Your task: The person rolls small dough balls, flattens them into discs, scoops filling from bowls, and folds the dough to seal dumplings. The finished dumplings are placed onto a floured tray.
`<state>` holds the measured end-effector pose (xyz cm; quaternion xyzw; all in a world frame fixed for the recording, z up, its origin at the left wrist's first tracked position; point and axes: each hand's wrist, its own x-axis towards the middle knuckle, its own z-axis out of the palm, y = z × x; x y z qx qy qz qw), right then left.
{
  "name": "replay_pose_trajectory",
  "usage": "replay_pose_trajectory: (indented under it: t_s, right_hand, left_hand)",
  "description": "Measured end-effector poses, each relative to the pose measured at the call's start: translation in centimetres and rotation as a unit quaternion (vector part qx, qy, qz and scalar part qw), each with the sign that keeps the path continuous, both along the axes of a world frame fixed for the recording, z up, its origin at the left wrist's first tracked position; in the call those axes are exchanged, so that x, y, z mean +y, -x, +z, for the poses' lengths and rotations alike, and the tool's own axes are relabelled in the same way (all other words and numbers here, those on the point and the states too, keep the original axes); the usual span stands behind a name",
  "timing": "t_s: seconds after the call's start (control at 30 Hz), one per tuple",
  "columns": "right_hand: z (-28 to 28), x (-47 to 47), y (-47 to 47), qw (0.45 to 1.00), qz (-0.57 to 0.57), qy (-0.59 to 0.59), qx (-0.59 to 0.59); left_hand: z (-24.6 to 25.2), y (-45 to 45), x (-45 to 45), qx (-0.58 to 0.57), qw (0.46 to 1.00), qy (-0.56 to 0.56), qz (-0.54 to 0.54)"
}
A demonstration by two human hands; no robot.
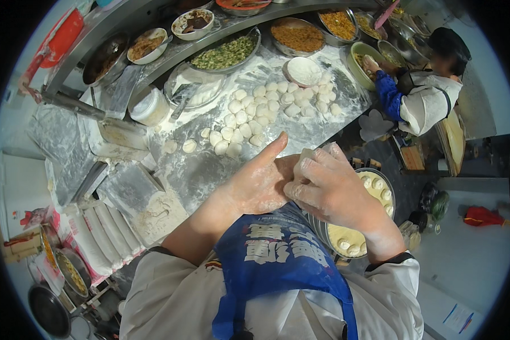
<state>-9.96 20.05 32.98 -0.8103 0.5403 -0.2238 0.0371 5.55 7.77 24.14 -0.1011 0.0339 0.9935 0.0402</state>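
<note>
My floury left hand (261, 180) is turned palm up with its thumb raised, in front of the blue apron. Over its fingertips lies my right hand (325, 182), its fingers bent around a thin piece of dough (307, 156) that shows at the fingertips. How much dough lies between the two hands is hidden. Beyond them, many small dough rounds (261, 109) sit close together on the floured metal worktop (187, 163). A round steamer tray (344, 255) with a pale liner and several shaped buns stands at the right, partly behind my right forearm.
A bowl of flour (304, 72), a basin of chopped green filling (225, 53) and a basin of orange-brown filling (297, 37) stand at the back. A co-worker (425, 85) reaches into a green basin (357, 68) at the right. A lidded white tub (148, 106) is at the left.
</note>
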Motion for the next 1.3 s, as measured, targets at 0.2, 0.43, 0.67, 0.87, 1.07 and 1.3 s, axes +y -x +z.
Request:
replay_pose_trajectory:
  t_s: [0.2,0.43,0.67,0.87,1.07,1.3]
  right_hand:
    - [0.3,2.5,0.7,0.995,-0.068,-0.01,-0.067]
    - [-3.9,7.2,1.5,0.924,-0.245,0.06,-0.289]
    - [-5.6,10.4,3.1,0.915,-0.276,0.082,-0.284]
    - [-6.8,12.6,1.2,0.741,-0.456,-0.122,-0.478]
    - [-16.5,15.4,0.5,0.704,-0.509,0.044,-0.494]
    - [-34.5,28.6,6.1,0.546,-0.686,-0.169,-0.451]
  left_hand:
    - [1.3,0.1,0.8,0.021,1.0,-0.017,-0.015]
    - [2.2,1.2,2.1,0.068,0.997,-0.037,0.012]
    - [1.4,3.5,3.3,0.033,0.999,-0.017,-0.014]
    - [-1.1,6.1,7.3,0.011,0.967,0.252,0.028]
    - [-9.4,9.1,11.3,0.025,0.834,0.545,-0.078]
    - [-20.5,7.8,10.2,-0.099,0.793,0.549,-0.245]
